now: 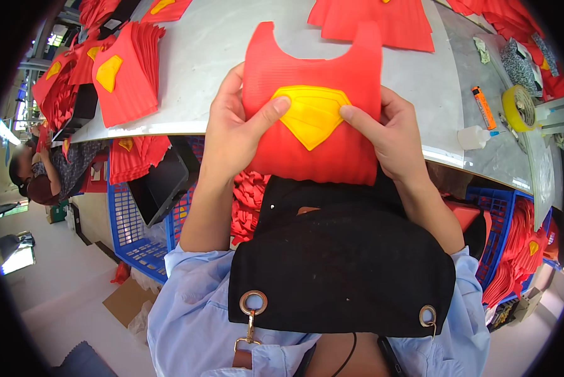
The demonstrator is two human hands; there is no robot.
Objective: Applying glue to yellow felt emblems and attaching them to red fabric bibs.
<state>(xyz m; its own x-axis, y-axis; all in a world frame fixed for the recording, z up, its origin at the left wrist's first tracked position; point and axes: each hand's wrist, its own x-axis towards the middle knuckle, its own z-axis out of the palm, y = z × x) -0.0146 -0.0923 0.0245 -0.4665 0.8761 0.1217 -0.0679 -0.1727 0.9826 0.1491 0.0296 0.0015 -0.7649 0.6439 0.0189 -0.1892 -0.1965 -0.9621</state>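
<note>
- The pale tabletop (200, 75) stretches along the far side of the person, its front edge running behind both wrists
- A blue mesh-walled plastic crate (137, 242) stands below it at left
- On its left part stands a fanned stack of red ribbed pieces (125, 94) with yellow patches
- The red bib-shaped piece (310, 72) is held up between both hands, its curved neckline facing away from the person
- The left hand (235, 125) pinches its left side, thumb in front, other fingers behind
- The right hand (396, 135) pinches its right side likewise
- Both thumbs touch the yellow shield-shaped patch (313, 116) near its upper corners
</note>
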